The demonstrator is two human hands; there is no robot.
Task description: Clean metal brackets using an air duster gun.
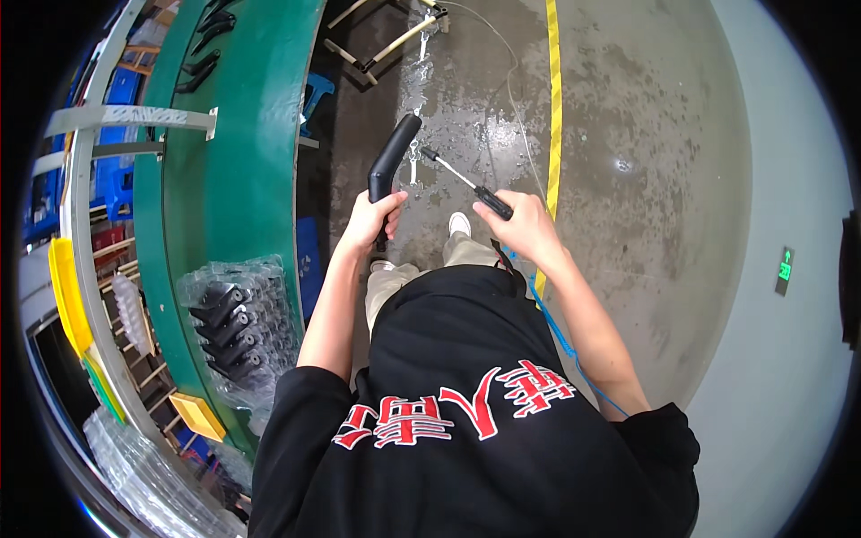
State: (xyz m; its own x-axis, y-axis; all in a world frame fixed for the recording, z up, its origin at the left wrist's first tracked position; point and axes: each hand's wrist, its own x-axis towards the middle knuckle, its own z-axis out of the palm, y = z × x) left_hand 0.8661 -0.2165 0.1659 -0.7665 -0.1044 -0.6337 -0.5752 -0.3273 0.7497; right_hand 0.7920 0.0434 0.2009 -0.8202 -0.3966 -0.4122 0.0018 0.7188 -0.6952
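My left hand [368, 221] is closed around the lower end of a bent black tube-shaped handle part [391, 157], which stands up from the fist with its upper end leaning right. My right hand [526, 226] grips a hand tool [492, 203] by its black handle. The tool has a thin metal shaft and a small dark tip, and points up and left toward the handle part. A gap shows between the tip and the part. Both hands are in front of my body, over the floor, right of the green workbench [247, 179].
Several similar black parts [204, 67] lie at the bench's far end. Plastic-wrapped black parts [229, 327] sit on its near end. A metal frame [134, 117] and yellow bin [67, 296] stand left. A tubular frame [399, 43] is on the floor ahead; yellow-black tape [555, 99] runs right.
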